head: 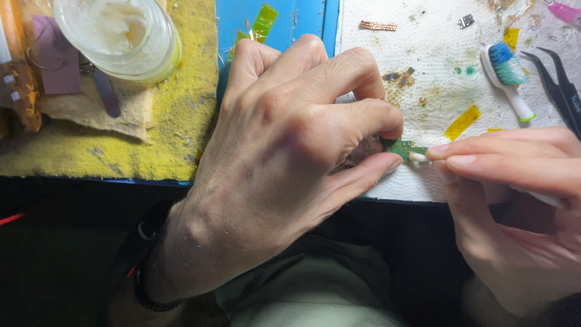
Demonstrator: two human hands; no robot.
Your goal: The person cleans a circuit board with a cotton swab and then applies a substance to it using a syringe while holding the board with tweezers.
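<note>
My left hand (284, 157) pinches the small green circuit board (404, 148) over the stained paper towel (436, 79), my right hand (514, 181) gripping a cotton swab (417, 158) against it; excess pressure could dislodge the board.

Two hands (284, 157), one green circuit board (404, 147), one cotton swab (417, 157), one toothbrush head (507, 71), one jar (121, 36), one pair of tweezers (560, 85).

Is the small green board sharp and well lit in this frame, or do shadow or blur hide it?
Head view: the green board is lit and fairly sharp, but mostly hidden by the left hand; the cotton swab tip in the right hand is slightly soft; the lower frame falls into dark shadow.
</note>
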